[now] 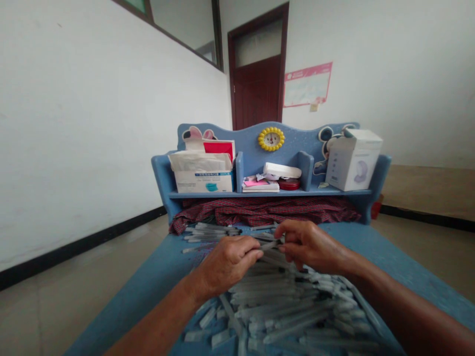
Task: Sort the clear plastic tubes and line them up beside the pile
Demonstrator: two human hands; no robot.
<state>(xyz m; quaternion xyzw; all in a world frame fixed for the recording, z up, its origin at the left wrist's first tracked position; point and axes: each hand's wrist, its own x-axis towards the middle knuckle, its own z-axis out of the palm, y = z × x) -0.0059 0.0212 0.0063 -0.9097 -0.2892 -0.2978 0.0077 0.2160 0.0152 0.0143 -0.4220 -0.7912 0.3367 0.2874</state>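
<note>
Pen (269, 245), slim, straight, pale translucent grey along the barrel, dark at the end by the right hand; fine detail too small to read. Sits between the two hands, above the pile, near level, slight rise toward the right. Left hand (235, 254) grips the barrel's near end, thumb against bent fingers. Right hand (306, 244) has fingers curled, thumb and forefinger around the dark end; can't tell if they press on it. Below and between both hands: big heap of similar pens (282, 301), greyish, some dark-ended, mostly lying crosswise, overlapping. Short pale pieces (220, 338) nearer the wearer, below left wrist. Smaller bunch of pens (210, 231) just beyond left hand, dark ends rightward. All on blue table (141, 291); red checked cloth (260, 210) bunched beyond both hands.
</note>
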